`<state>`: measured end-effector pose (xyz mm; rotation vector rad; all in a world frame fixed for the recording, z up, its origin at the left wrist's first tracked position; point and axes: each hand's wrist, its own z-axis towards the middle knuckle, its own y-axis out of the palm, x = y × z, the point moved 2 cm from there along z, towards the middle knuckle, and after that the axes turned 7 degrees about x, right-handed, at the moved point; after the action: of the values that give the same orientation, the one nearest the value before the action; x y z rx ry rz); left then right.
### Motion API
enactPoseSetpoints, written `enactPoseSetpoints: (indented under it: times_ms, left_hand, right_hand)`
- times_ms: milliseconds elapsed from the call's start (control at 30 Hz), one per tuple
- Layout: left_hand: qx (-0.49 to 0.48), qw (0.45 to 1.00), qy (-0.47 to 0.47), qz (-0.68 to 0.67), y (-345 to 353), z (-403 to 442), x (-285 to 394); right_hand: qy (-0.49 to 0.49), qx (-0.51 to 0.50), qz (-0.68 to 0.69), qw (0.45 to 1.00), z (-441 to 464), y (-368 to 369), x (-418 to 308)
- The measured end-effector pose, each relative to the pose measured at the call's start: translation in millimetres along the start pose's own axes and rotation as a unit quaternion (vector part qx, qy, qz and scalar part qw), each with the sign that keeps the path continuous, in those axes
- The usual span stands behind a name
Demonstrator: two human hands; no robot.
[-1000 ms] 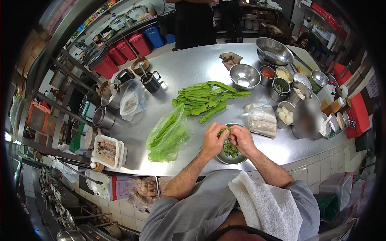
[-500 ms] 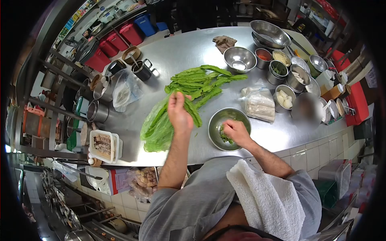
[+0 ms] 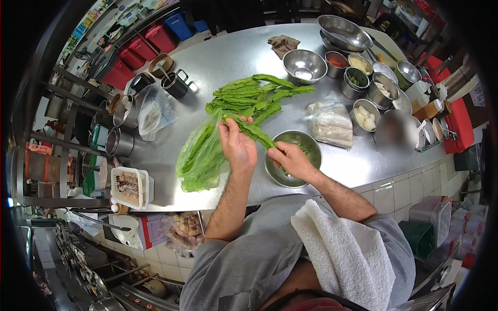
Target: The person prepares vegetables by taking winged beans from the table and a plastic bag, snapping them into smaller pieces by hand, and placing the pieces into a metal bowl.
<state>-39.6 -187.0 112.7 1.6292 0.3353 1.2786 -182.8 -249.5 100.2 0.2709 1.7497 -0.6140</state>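
Observation:
A long, frilly-edged winged bean (image 3: 258,135) stretches between my two hands. My left hand (image 3: 239,147) grips one end of it, and the fingers of my right hand (image 3: 293,159) pinch the other end above the rim of a steel bowl (image 3: 280,180). Small green pieces (image 3: 307,151) lie inside that bowl, partly hidden by my right hand. Beyond my hands, a pile of winged beans (image 3: 244,98) is spread on the steel table (image 3: 228,59). Just left of my left hand is a thin green plastic bag (image 3: 202,168) with more winged beans in it.
A plastic-wrapped pale block (image 3: 332,127) sits right of the bowl. Several steel pots and bowls (image 3: 305,66) crowd the table's right side. At the left are a dark mug (image 3: 175,85), a clear bag (image 3: 154,115) and a white basket (image 3: 129,187).
My right hand has risen from inside the bowl and moved slightly left to take the bean's free end. The bean is now held in both hands. The view has shifted slightly.

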Motion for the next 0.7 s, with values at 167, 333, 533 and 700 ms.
enactPoseSetpoints:
  times_ms: [167,333,533,700]
  left_hand:
    - [-0.026,0.875,0.27,0.402,-5,-13,26]
    - [-0.352,0.493,0.341,0.719,16,-41,18]
    - [-0.405,0.533,0.228,0.707,3,-37,5]
    - [-0.412,0.537,0.199,0.708,4,-44,4]
  right_hand:
    - [-0.173,0.081,-0.181,0.965,2,-19,18]
    - [-0.209,0.063,-0.254,0.942,-3,-35,9]
    - [-0.219,0.022,-0.247,0.944,-5,-36,4]
    - [-0.182,-0.025,-0.208,0.961,-8,-37,2]
